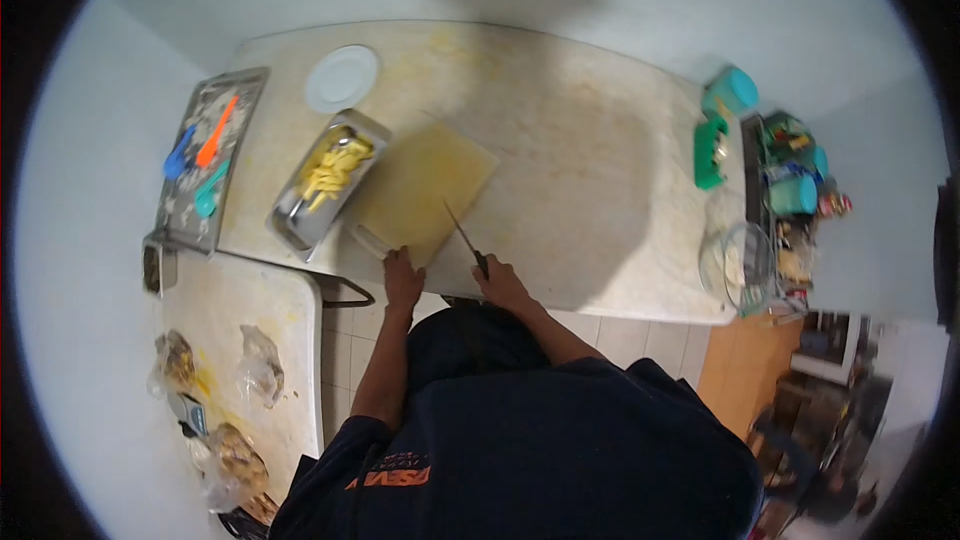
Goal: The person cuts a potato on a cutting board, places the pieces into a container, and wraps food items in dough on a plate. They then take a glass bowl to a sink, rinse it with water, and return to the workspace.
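Note:
My right hand [501, 282] is wrapped round the dark handle of a knife [462, 232], whose blade points up and left over the right edge of a yellowish cutting board [425, 180]. At the near edge of the board, my left hand [402, 275] touches its corner by the handle slot; the fingers are too small to tell whether they grip it. Just left of the board lies a long metal tray [291, 211] holding yellow cut pieces [336, 169].
A white plate [342, 79] lies behind the metal tray. At left, a large tray [196, 228] holds coloured scoops. On the right stand a green basket [708, 154], glass bowls [748, 255] and a turquoise container [738, 90]. Bags [261, 365] lie on the lower-left table. Another person [830, 495] appears lower right.

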Tool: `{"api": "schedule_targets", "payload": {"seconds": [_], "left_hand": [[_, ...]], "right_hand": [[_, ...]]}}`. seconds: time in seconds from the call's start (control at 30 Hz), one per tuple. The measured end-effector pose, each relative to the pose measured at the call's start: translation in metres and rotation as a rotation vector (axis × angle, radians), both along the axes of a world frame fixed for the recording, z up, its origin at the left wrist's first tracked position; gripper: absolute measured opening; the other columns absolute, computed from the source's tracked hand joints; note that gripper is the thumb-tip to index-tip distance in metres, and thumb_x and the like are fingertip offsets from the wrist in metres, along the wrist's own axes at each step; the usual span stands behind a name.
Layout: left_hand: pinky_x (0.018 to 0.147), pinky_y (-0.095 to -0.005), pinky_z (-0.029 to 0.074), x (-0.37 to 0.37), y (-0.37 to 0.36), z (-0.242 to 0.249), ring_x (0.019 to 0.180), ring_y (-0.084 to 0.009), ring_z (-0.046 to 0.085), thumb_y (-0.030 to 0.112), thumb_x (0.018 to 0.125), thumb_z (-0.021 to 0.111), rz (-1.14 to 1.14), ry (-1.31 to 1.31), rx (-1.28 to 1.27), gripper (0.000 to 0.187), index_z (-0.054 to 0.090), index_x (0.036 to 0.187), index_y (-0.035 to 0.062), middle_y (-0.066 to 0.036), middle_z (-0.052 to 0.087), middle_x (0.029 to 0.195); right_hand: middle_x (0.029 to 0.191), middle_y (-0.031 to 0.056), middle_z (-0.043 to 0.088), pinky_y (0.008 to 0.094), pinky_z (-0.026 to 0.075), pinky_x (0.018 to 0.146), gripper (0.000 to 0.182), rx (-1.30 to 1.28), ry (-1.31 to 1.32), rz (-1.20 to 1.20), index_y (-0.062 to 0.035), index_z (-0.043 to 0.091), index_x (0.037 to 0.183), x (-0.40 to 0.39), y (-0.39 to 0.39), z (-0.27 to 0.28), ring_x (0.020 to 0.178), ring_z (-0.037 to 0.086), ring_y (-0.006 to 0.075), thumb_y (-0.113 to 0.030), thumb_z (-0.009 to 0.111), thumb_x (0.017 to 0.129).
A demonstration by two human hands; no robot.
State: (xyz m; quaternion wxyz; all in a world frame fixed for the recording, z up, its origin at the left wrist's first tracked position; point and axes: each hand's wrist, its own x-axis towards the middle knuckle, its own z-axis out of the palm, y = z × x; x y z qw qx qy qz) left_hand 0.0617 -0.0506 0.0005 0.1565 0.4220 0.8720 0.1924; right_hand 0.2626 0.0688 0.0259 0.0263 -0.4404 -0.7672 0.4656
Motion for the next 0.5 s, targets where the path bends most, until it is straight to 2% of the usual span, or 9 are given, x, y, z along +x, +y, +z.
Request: {"api": "schedule_targets", "payload": {"seconds": [0.17,0.37,0.5], "left_hand": [[0.095,-0.0493,0.044,0.019,0.001,0.018,0.112,-0.044,0.048,0.011,0.066,0.08,-0.087,-0.003,0.01,0.068,0.048,0.125,-0.0016,-0.026,0.05,0.119],[0.09,-0.0498,0.045,0.07,0.019,0.026,0.107,-0.0382,0.051,0.012,0.064,0.08,-0.068,-0.021,-0.008,0.052,0.054,0.109,0.0036,-0.018,0.055,0.109],[0.088,-0.0488,0.045,0.092,0.02,0.014,0.107,-0.0365,0.052,0.016,0.066,0.079,-0.176,-0.072,0.063,0.046,0.056,0.105,0.0063,-0.016,0.057,0.106]], "right_hand": [[0.081,0.0313,0.062,0.0567,0.046,0.072,0.039,-0.007,-0.021,-0.021,0.0008,0.049,0.102,0.035,0.0,0.009,0.081,0.061,0.0506,-0.037,0.056,0.094],[0.082,0.0311,0.062,0.0564,0.047,0.071,0.039,0.023,-0.035,-0.063,0.0004,0.05,0.103,0.067,0.012,0.02,0.081,0.061,0.0504,-0.037,0.056,0.094],[0.081,0.0304,0.063,0.0544,0.047,0.07,0.04,0.081,-0.013,-0.047,0.0009,0.051,0.102,0.082,0.017,0.013,0.081,0.062,0.0492,-0.038,0.056,0.094]]}}
